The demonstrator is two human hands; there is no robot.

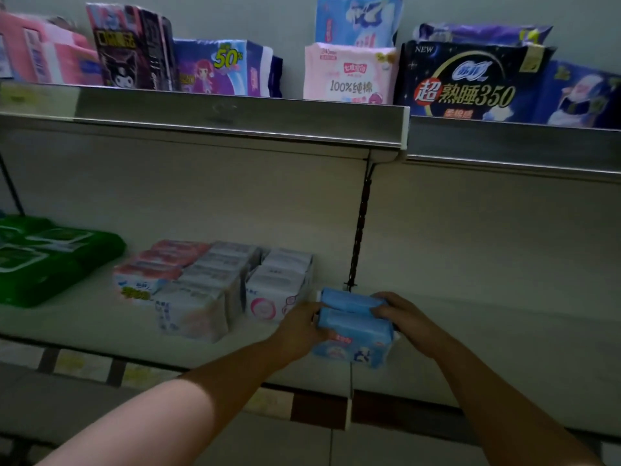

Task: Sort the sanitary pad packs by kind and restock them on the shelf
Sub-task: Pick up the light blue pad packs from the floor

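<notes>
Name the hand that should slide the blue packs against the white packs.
Right, probably. The right hand grips the outer side of the blue packs and can push them toward the white packs; the left hand sits between them, in the way.

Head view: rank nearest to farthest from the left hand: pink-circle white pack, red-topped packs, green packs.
1. pink-circle white pack: just left of the left hand, which grips the blue packs.
2. red-topped packs: further left on the same lower shelf.
3. green packs: far left end of that shelf.
</notes>
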